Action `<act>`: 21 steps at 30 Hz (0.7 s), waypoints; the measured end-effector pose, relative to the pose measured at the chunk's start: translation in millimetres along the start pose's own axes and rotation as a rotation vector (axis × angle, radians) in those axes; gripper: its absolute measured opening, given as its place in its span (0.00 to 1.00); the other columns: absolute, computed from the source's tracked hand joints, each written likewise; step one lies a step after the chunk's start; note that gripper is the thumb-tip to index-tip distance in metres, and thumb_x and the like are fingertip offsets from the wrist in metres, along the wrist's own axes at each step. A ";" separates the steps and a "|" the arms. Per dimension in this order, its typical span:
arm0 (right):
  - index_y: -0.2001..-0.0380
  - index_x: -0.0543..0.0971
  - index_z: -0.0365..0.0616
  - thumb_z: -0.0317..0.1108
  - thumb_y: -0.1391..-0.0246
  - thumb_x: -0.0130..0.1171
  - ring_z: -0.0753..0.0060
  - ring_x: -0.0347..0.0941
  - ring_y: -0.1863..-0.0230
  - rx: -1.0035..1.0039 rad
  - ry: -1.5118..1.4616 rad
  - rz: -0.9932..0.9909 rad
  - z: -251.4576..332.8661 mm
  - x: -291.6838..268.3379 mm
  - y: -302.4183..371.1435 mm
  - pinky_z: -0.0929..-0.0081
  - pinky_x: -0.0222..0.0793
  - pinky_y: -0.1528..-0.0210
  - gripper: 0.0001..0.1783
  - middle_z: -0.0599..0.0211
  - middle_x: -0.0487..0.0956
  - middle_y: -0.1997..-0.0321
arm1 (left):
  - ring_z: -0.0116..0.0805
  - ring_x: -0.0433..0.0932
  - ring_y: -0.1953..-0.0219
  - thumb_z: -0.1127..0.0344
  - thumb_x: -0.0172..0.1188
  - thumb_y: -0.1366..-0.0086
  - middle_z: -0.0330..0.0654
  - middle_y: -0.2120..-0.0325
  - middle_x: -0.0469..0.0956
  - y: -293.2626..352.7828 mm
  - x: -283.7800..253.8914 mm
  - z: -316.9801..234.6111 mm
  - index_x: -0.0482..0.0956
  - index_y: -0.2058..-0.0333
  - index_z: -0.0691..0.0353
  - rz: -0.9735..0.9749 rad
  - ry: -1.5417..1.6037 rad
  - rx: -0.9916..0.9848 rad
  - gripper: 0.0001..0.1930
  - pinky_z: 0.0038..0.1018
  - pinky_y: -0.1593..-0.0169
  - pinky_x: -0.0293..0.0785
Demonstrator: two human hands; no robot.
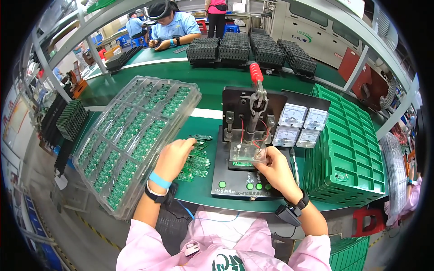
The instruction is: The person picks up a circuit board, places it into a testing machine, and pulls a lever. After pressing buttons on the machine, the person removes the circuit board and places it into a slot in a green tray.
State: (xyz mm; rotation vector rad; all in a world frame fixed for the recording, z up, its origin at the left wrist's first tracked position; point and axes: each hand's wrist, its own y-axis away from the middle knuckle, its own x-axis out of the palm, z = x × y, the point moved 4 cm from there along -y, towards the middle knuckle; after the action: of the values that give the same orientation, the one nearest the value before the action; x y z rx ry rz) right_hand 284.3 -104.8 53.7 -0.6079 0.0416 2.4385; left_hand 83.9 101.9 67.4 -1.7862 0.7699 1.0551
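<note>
My left hand (pixel 175 159) is over a loose pile of small green circuit boards (pixel 195 166), between the clear tray and the test fixture. Its fingers are curled together at a board on the pile's far edge; the thumb is mostly hidden. My right hand (pixel 276 169) is at the right front of the black test fixture (pixel 221 174). Its thumb and fingers close at the right end of a green circuit board (pixel 242 164), which lies under the fixture's clear plate (pixel 246 151). Above stands a toggle clamp with a red handle (pixel 256 72), raised upright.
A clear compartment tray (pixel 156 118) full of green boards leans at left. Four-dial meters (pixel 291 116) stand right of the fixture, beside stacked green trays (pixel 350 149). Black racks (pixel 235 47) line the far side, where a person (pixel 174 29) in blue sits.
</note>
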 end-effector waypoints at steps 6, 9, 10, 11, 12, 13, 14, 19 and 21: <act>0.61 0.78 0.35 0.32 0.54 0.69 0.72 0.66 0.71 -0.152 0.229 0.018 20.7 8.6 4.2 0.73 0.65 0.67 0.18 0.65 0.69 0.68 | 0.43 0.83 0.57 0.72 0.59 0.45 0.47 0.61 0.83 20.4 -10.6 -90.8 0.81 0.61 0.66 -0.159 0.141 0.451 0.12 0.33 0.54 0.80; 0.59 0.77 0.33 0.33 0.55 0.70 0.66 0.70 0.67 -0.072 0.224 0.001 16.2 9.7 0.3 0.70 0.68 0.63 0.21 0.60 0.70 0.67 | 0.41 0.83 0.56 0.72 0.58 0.47 0.46 0.61 0.83 21.6 -6.6 -110.6 0.82 0.60 0.66 -0.238 0.073 0.515 0.14 0.33 0.54 0.80; 0.60 0.78 0.35 0.33 0.55 0.70 0.68 0.69 0.68 -0.054 0.210 0.004 14.9 8.7 -0.9 0.71 0.67 0.64 0.19 0.62 0.70 0.67 | 0.41 0.83 0.56 0.72 0.58 0.47 0.46 0.61 0.83 19.9 -4.1 -114.3 0.82 0.60 0.66 -0.236 0.074 0.520 0.14 0.33 0.54 0.80; 0.61 0.79 0.37 0.33 0.55 0.70 0.70 0.67 0.69 -0.037 0.195 0.009 13.6 7.9 -1.7 0.72 0.66 0.65 0.18 0.63 0.70 0.67 | 0.41 0.83 0.56 0.72 0.58 0.47 0.47 0.61 0.83 18.3 -0.8 -117.2 0.82 0.60 0.66 -0.244 0.062 0.528 0.14 0.33 0.54 0.80; 0.62 0.81 0.40 0.33 0.55 0.70 0.72 0.66 0.70 -0.020 0.181 0.013 11.2 7.6 -1.7 0.73 0.65 0.66 0.16 0.65 0.70 0.68 | 0.41 0.83 0.56 0.72 0.58 0.47 0.47 0.61 0.83 16.9 2.7 -119.8 0.82 0.60 0.65 -0.252 0.049 0.536 0.14 0.33 0.54 0.80; 0.62 0.81 0.40 0.33 0.55 0.70 0.72 0.66 0.70 -0.017 0.180 0.010 8.4 8.7 -1.2 0.73 0.65 0.66 0.16 0.65 0.70 0.68 | 0.41 0.83 0.56 0.72 0.58 0.47 0.47 0.61 0.83 16.1 4.4 -121.9 0.82 0.60 0.65 -0.260 0.037 0.544 0.14 0.33 0.54 0.80; 0.62 0.80 0.40 0.33 0.55 0.70 0.71 0.67 0.70 -0.071 0.177 -0.019 7.2 10.4 -0.7 0.73 0.65 0.66 0.16 0.64 0.70 0.68 | 0.41 0.83 0.56 0.72 0.58 0.47 0.47 0.61 0.83 16.1 4.7 -123.7 0.82 0.60 0.65 -0.259 0.038 0.548 0.14 0.33 0.54 0.80; 0.62 0.80 0.39 0.33 0.55 0.69 0.69 0.69 0.67 -0.148 0.167 -0.094 13.2 16.6 0.2 0.72 0.66 0.64 0.16 0.61 0.71 0.67 | 0.41 0.83 0.57 0.73 0.58 0.47 0.47 0.61 0.83 19.9 -0.3 -125.4 0.82 0.61 0.66 -0.263 0.033 0.528 0.14 0.32 0.54 0.80; 0.63 0.80 0.38 0.33 0.55 0.69 0.69 0.70 0.66 -0.131 0.166 -0.104 14.0 13.2 -0.5 0.71 0.67 0.63 0.16 0.61 0.71 0.66 | 0.41 0.83 0.57 0.73 0.58 0.48 0.47 0.62 0.83 21.4 -1.7 -123.7 0.82 0.61 0.66 -0.253 0.030 0.515 0.14 0.32 0.55 0.80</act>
State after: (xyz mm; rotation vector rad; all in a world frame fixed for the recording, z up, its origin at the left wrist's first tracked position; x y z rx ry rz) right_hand 269.5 -94.6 60.5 -0.8488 -0.0810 2.2984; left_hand 107.0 -19.4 89.8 -1.4101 0.7303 0.5957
